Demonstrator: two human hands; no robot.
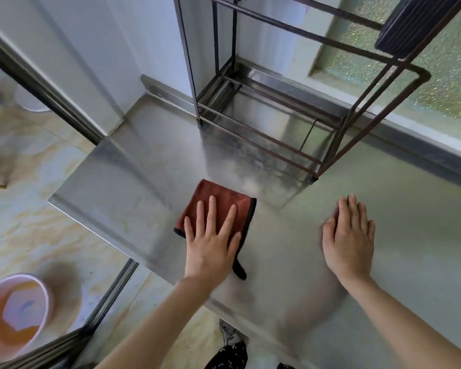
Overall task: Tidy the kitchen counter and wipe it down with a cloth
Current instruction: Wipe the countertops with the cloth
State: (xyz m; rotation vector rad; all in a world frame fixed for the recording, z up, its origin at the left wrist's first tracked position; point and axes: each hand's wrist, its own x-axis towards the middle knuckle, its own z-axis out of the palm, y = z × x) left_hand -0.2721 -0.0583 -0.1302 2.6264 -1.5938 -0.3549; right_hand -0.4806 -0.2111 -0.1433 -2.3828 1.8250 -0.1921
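Observation:
A folded reddish-brown cloth (218, 201) with a dark edge lies flat on the steel counter (133, 182), near its left end. My left hand (210, 243) presses down on the cloth's near half, palm flat and fingers spread. To the right, my right hand (349, 241) rests flat on the bare steel, fingers together, holding nothing. A dark loop of the cloth sticks out beside my left wrist.
A dark metal wire rack (264, 123) stands on the counter behind the cloth, against the wall and a frosted window (423, 62). A pink basin (14, 315) sits on the floor at the lower left. The counter's left edge drops to a tiled floor.

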